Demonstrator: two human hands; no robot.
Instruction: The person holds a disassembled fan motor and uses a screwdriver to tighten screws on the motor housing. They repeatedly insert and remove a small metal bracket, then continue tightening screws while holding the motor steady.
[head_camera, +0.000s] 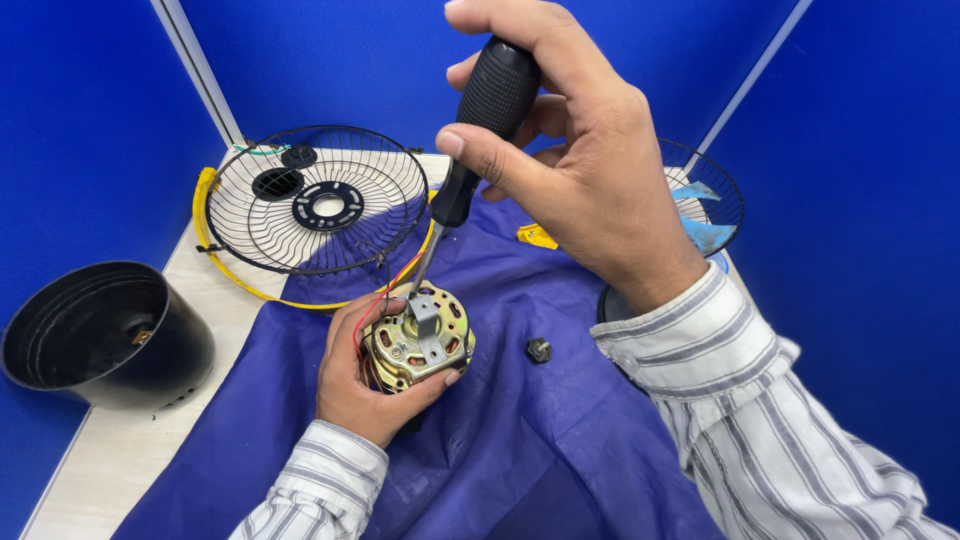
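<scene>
My left hand (352, 385) grips a brass-coloured fan motor (418, 340) with a grey metal bracket on top and red and black wires at its side, held over a blue cloth (520, 420). My right hand (580, 170) holds a black-handled screwdriver (475, 140) upright, its metal tip resting on the top edge of the motor. A small dark nut-like part (539, 350) lies on the cloth just right of the motor.
A black wire fan guard (315, 200) with a yellow rim lies behind the motor. A second guard (705, 200) sits at the back right, partly behind my right hand. A black plastic housing (100, 335) stands at the left. Blue partition walls enclose the light tabletop (130, 455).
</scene>
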